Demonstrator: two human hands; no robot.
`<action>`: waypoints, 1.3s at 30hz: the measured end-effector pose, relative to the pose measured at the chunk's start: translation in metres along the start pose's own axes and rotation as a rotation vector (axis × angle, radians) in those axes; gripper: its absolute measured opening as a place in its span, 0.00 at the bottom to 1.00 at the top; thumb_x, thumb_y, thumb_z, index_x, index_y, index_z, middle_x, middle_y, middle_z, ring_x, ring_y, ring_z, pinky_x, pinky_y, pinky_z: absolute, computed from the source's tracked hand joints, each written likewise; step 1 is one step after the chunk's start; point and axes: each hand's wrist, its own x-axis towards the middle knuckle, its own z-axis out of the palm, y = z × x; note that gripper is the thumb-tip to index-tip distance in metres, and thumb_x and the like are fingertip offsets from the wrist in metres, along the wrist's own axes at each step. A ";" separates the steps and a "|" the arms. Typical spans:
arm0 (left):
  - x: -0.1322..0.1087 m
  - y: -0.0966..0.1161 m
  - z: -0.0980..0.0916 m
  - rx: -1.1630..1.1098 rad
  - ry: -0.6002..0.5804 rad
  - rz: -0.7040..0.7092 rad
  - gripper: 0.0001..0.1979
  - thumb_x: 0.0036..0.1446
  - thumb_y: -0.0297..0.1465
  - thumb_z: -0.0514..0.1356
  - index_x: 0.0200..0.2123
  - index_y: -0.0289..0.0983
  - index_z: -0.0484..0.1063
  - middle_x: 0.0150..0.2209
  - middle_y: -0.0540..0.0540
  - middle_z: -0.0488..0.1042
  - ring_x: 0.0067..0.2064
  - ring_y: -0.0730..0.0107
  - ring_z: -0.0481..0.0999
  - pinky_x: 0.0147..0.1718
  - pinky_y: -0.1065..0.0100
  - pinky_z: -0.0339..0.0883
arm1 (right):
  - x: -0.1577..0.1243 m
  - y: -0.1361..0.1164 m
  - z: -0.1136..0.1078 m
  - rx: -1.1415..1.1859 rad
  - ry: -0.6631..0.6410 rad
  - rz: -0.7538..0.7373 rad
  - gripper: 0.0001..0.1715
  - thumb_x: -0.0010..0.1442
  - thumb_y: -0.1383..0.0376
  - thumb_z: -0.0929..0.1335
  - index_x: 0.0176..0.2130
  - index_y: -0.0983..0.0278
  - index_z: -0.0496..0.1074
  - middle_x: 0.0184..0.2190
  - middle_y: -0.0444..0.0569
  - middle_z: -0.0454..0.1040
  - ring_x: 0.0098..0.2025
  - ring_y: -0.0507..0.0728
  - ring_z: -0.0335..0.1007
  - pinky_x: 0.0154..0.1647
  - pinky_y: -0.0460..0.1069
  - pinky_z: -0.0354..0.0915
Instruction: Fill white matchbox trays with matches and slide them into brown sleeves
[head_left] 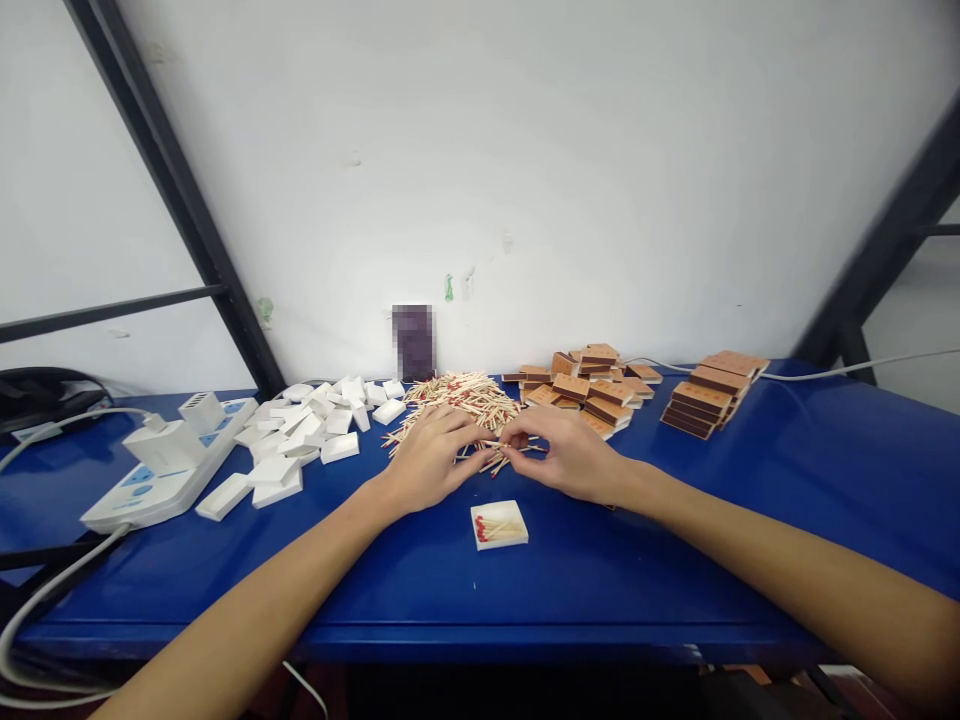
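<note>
At the near edge of a heap of red-tipped matches, my two hands meet. My left hand reaches in from the left, its thumb and fingers closed toward the ends of a few matches. From the right, my right hand pinches matches between thumb and fingertips. How many are held cannot be made out. Just in front of the hands lies a white matchbox tray, partly filled with matches, their red heads toward the left.
White empty trays are piled left of the heap, beside a white power strip with plugs and cables. Brown matchbox sleeves lie heaped at the right, with more stacked sleeves farther right. A blurred dark object stands against the wall.
</note>
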 end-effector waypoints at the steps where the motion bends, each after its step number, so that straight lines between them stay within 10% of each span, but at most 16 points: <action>1: 0.000 0.000 -0.001 -0.004 0.017 0.009 0.14 0.69 0.38 0.52 0.43 0.39 0.75 0.38 0.46 0.75 0.42 0.64 0.70 0.46 0.61 0.60 | 0.000 -0.002 0.001 0.021 0.004 0.008 0.07 0.61 0.66 0.65 0.34 0.63 0.73 0.29 0.47 0.76 0.32 0.54 0.71 0.36 0.49 0.64; 15: 0.001 0.000 -0.001 -0.240 0.143 0.107 0.09 0.64 0.27 0.56 0.42 0.37 0.77 0.35 0.46 0.79 0.35 0.70 0.76 0.37 0.66 0.68 | -0.001 -0.002 0.000 0.080 0.010 0.030 0.06 0.62 0.66 0.67 0.34 0.64 0.75 0.29 0.46 0.78 0.31 0.53 0.73 0.35 0.48 0.65; 31: -0.002 0.001 -0.002 -0.292 -0.211 0.010 0.08 0.60 0.24 0.60 0.37 0.37 0.79 0.33 0.49 0.80 0.33 0.73 0.76 0.34 0.71 0.66 | -0.001 -0.004 -0.003 0.090 0.024 -0.013 0.07 0.59 0.70 0.66 0.34 0.64 0.74 0.31 0.47 0.79 0.32 0.52 0.73 0.34 0.46 0.66; 39: -0.002 0.005 -0.004 -0.269 -0.241 0.029 0.07 0.57 0.27 0.62 0.38 0.37 0.78 0.33 0.49 0.78 0.33 0.71 0.75 0.35 0.69 0.66 | -0.001 -0.005 -0.009 0.023 -0.229 0.080 0.11 0.52 0.74 0.66 0.34 0.63 0.76 0.27 0.42 0.77 0.26 0.49 0.68 0.28 0.44 0.59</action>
